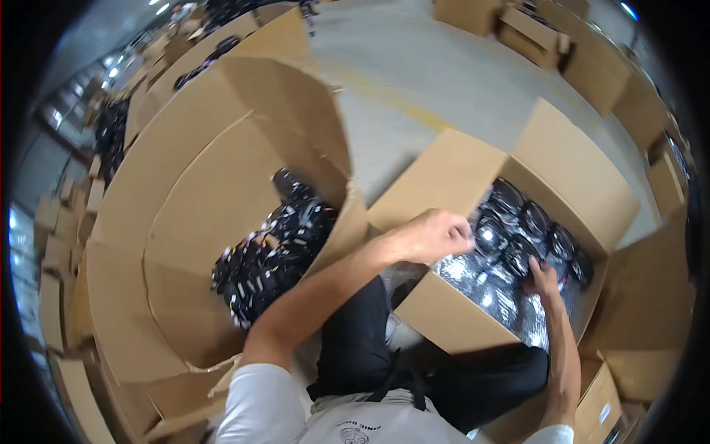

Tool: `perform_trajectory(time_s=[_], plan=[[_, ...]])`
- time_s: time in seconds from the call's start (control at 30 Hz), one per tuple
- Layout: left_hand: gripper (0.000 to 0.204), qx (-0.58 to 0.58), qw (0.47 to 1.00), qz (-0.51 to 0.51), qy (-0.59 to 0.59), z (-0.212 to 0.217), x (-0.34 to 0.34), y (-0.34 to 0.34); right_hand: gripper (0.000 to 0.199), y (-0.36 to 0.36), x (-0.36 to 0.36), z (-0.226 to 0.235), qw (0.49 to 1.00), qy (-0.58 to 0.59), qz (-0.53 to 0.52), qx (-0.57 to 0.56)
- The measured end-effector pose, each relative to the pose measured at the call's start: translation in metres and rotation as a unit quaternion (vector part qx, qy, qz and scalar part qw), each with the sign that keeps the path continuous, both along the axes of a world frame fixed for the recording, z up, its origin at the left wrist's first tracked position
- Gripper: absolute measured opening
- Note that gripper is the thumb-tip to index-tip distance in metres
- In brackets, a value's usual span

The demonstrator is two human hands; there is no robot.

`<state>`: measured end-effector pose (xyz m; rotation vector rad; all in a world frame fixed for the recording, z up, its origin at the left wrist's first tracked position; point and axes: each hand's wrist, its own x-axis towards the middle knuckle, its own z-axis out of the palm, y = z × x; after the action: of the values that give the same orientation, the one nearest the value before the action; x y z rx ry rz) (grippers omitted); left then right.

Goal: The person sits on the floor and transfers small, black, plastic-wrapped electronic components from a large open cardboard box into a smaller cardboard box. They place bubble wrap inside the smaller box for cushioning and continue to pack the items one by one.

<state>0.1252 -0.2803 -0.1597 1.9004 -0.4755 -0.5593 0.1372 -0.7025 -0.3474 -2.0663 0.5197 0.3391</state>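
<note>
An open cardboard box [455, 314] stands in front of me on the right, with its flaps folded out. Inside, black rounded items [536, 220] in clear plastic lie in rows along its far side, and shiny clear wrap [488, 288] covers the nearer part. My left hand [436, 235] is over the box's left edge, fingers curled closed; whatever they may hold is hidden. Within the box, my right hand [544, 278] has its thumb against a black rounded item [520, 256] and closes on its near side. What kind of item it is cannot be made out.
To my left stands a large, tall-walled carton [200, 170] with a heap of black plastic-wrapped items [277, 255] at its bottom. More cartons [532, 37] line the far right, and stacked boxes [63, 244] fill the far left. A yellow line [399, 103] crosses the grey floor.
</note>
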Motion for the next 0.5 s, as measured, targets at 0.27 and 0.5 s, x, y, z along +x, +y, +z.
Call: perform_trajectory(time_s=[0.27, 0.5], plan=[[0.017, 0.018, 0.93, 0.367, -0.001, 0.016, -0.018, 0.274, 0.05, 0.001, -0.021, 0.041, 0.999, -0.02, -0.041, 0.021], [0.026, 0.387, 0.805, 0.374, -0.251, -0.238, -0.014, 0.339, 0.037, 0.021, -0.011, 0.05, 0.997, -0.056, -0.005, -0.049]])
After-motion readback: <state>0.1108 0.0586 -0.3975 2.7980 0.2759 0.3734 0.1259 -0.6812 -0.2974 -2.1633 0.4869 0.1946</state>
